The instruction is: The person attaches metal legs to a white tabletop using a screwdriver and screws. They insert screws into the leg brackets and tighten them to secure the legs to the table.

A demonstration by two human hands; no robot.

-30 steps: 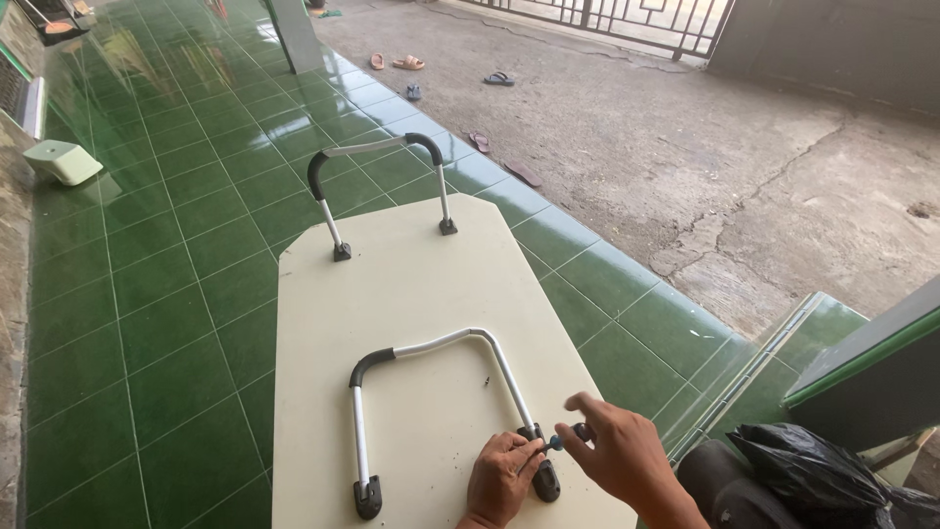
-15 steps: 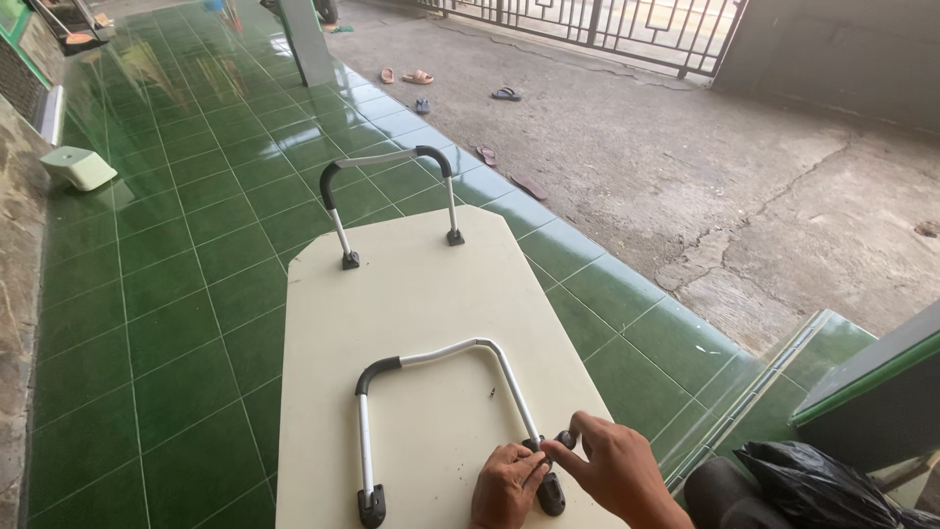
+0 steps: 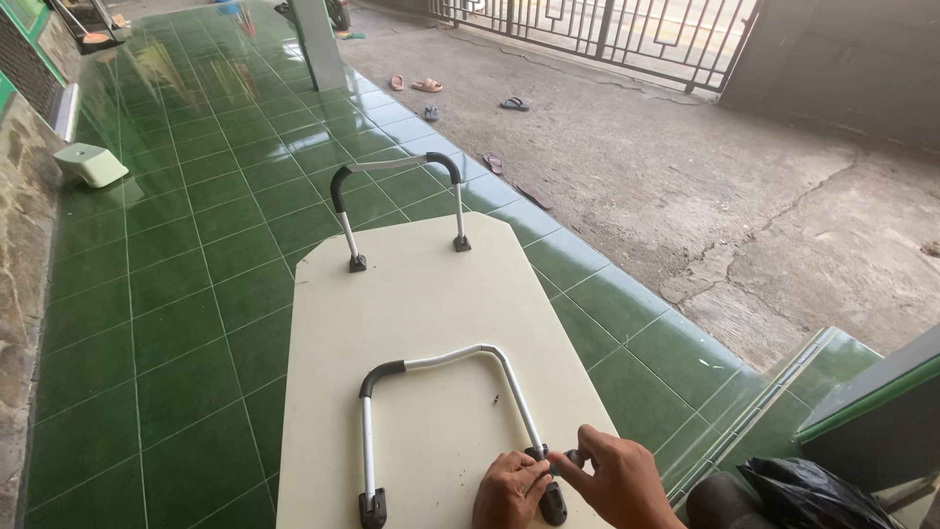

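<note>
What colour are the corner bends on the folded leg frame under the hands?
Black, on the silver leg frame; head view.

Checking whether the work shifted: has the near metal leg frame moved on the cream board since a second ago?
No. The near leg frame lies flat in the same spot on the board; both hands work at its right foot.

- The board [image 3: 431, 323] runs off the bottom edge.
- The left hand [image 3: 509, 490] and right hand [image 3: 612, 480] are cut at the wrists and cover the bracket's foot [image 3: 551, 490].
- A small dark speck [image 3: 495, 399] is too tiny to identify.

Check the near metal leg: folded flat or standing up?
Folded flat: the near leg lies on the cream board; the far leg stands upright.
</note>
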